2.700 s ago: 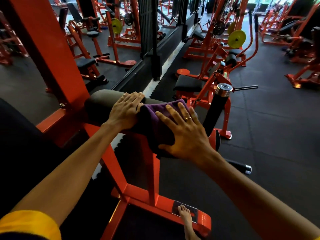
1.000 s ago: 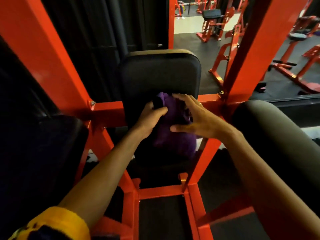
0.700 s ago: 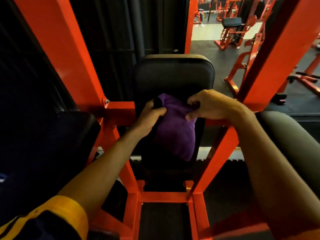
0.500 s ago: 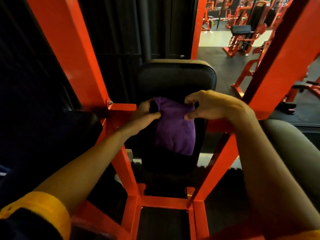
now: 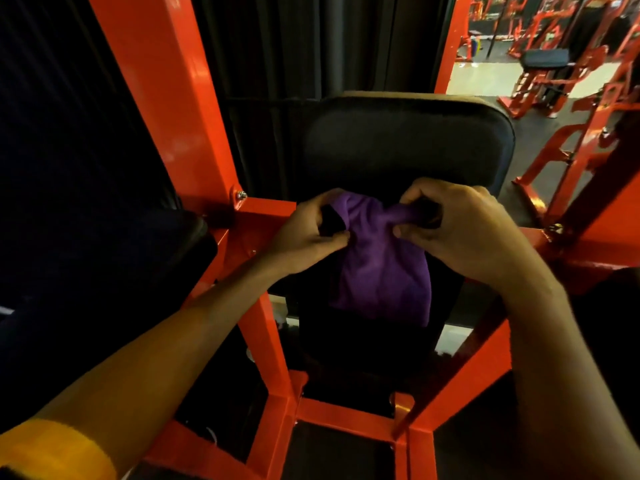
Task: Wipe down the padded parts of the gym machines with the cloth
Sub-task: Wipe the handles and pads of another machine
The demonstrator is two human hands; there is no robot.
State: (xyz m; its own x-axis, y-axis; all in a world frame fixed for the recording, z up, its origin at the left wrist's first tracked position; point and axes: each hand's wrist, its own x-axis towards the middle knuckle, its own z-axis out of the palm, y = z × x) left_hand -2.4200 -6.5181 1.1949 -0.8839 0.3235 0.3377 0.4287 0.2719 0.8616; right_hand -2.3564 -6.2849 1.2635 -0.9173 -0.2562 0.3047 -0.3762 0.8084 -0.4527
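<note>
Both hands have left the roller pad they pressed flat a few sec ago and now work in front of the upright black back pad (image 5: 405, 140). Vs. half a sec back, the top edge of the purple cloth (image 5: 381, 271) is bunched tighter btwn them.

Left hand (image 5: 308, 233) sits over the pad's lower left part, fingers curled in, thumb and fingertips pinching the cloth's upper left corner. Right hand (image 5: 460, 230) sits over the pad's lower right part, also curled, w/ thumb and forefinger nipping a twisted fold at the cloth's upper right. Neither hand lies flat on the fabric.

From those two pinches the cloth hangs down in front of the pad's lower face, its bottom edge loose and sloping lower toward the right. Can't tell whether the fabric actually touches the pad.

An orange frame (image 5: 156, 98) surrounds the pad: slanted posts on both sides, a crossbar at about hand level, base rails below. A bolt (image 5: 241, 195) sits where the left post meets the crossbar. A second dark pad (image 5: 187, 237) lies just left of that post.

A yellow cuff (image 5: 59, 448) shows on the left arm, far below and left of the back pad. More orange machines (image 5: 543, 64) stand in the bg, beyond the pad's upper right.
</note>
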